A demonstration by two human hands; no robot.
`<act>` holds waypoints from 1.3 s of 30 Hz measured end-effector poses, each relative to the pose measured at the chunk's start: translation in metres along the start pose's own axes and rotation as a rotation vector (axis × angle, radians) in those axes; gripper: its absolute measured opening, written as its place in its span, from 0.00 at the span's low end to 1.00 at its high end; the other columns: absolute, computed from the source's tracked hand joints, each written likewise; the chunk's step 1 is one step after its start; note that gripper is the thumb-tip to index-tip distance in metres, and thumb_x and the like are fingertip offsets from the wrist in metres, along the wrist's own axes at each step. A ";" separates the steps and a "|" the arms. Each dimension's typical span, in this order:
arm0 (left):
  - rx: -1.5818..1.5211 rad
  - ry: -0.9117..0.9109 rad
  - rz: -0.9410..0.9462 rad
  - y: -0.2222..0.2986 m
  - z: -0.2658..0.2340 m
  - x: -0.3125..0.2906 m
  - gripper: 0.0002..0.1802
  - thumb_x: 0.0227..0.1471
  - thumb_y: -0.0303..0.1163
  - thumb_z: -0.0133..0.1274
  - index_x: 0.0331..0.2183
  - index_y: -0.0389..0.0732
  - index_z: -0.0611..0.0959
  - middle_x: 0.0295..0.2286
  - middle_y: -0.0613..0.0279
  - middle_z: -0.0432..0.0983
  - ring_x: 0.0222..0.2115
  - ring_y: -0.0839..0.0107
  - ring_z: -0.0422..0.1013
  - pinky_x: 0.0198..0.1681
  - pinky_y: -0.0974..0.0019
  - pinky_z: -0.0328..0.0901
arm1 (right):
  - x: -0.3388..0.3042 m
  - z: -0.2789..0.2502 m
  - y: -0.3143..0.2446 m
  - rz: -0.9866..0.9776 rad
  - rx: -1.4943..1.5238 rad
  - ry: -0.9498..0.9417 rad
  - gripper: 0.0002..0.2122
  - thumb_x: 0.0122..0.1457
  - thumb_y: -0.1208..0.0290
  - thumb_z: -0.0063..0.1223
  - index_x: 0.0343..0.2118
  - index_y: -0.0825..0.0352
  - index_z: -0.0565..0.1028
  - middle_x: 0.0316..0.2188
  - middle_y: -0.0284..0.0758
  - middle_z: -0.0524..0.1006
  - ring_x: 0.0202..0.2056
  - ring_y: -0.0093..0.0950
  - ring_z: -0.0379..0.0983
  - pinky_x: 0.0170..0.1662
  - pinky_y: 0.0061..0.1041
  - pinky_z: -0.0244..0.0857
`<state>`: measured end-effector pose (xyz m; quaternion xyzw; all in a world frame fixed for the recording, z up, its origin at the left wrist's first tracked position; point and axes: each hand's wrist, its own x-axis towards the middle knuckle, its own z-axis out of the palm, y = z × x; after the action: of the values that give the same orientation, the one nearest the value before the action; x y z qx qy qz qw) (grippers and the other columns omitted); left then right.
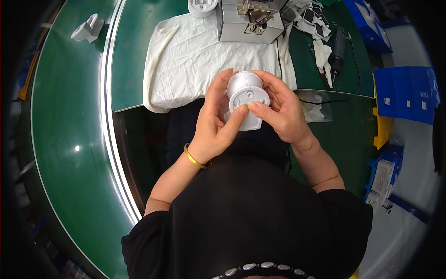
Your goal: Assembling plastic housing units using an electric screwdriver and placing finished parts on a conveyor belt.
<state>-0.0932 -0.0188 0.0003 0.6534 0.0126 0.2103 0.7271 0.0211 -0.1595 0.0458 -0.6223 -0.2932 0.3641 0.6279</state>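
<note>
Left hand (214, 119), right hand (285, 114) grasp white, cylindrical, flanged plastic housing (249, 94); looks light, stiff, slick from here; best held round sides.

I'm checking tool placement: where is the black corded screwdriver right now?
The black corded screwdriver lies at the upper right of the head view on the green table, right of the grey machine and beyond the right hand.

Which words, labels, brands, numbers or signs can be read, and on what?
No text is readable.
White labels on the blue bins: too small to read.
Print on the white carton: too small and blurred.
Marking on the grey machine: too small, at the frame edge.
White flanged part: none legible.
</note>
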 end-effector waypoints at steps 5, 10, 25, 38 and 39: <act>-0.232 0.096 -0.176 0.007 0.012 0.009 0.47 0.52 0.29 0.59 0.64 0.37 0.48 0.61 0.46 0.53 0.60 0.55 0.56 0.61 0.56 0.55 | 0.007 -0.016 0.003 0.058 0.126 -0.003 0.27 0.57 0.77 0.56 0.59 0.76 0.61 0.51 0.41 0.71 0.51 0.27 0.69 0.56 0.26 0.62; 0.485 -0.077 0.237 0.004 0.003 0.024 0.60 0.32 0.30 0.72 0.63 0.39 0.53 0.59 0.48 0.58 0.59 0.49 0.57 0.60 0.56 0.57 | 0.015 -0.041 0.004 0.096 0.060 0.037 0.25 0.58 0.75 0.57 0.57 0.74 0.64 0.48 0.38 0.74 0.49 0.23 0.71 0.54 0.24 0.64; 0.636 0.054 0.114 -0.010 0.002 0.036 0.53 0.31 0.33 0.74 0.58 0.35 0.64 0.54 0.48 0.67 0.54 0.53 0.65 0.57 0.59 0.60 | 0.089 -0.319 0.006 0.426 -0.608 0.902 0.20 0.44 0.58 0.68 0.30 0.73 0.77 0.21 0.34 0.74 0.19 0.25 0.71 0.20 0.25 0.60; 0.706 -0.030 0.250 -0.009 -0.001 0.040 0.40 0.27 0.30 0.72 0.50 0.52 0.80 0.55 0.46 0.64 0.52 0.50 0.65 0.52 0.57 0.65 | 0.120 -0.129 -0.108 -0.663 0.439 0.198 0.27 0.51 0.80 0.53 0.57 0.68 0.61 0.41 0.40 0.73 0.47 0.35 0.70 0.55 0.39 0.62; 0.705 -0.033 0.249 -0.009 0.000 0.040 0.40 0.27 0.30 0.72 0.50 0.52 0.80 0.55 0.46 0.64 0.52 0.50 0.65 0.52 0.57 0.65 | 0.128 -0.121 -0.111 -0.686 0.393 0.176 0.27 0.51 0.82 0.53 0.57 0.68 0.61 0.40 0.38 0.73 0.44 0.34 0.72 0.53 0.38 0.64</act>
<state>-0.0540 -0.0062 0.0021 0.8635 -0.0070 0.2695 0.4263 0.2029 -0.1184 0.1388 -0.3855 -0.3537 0.1278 0.8426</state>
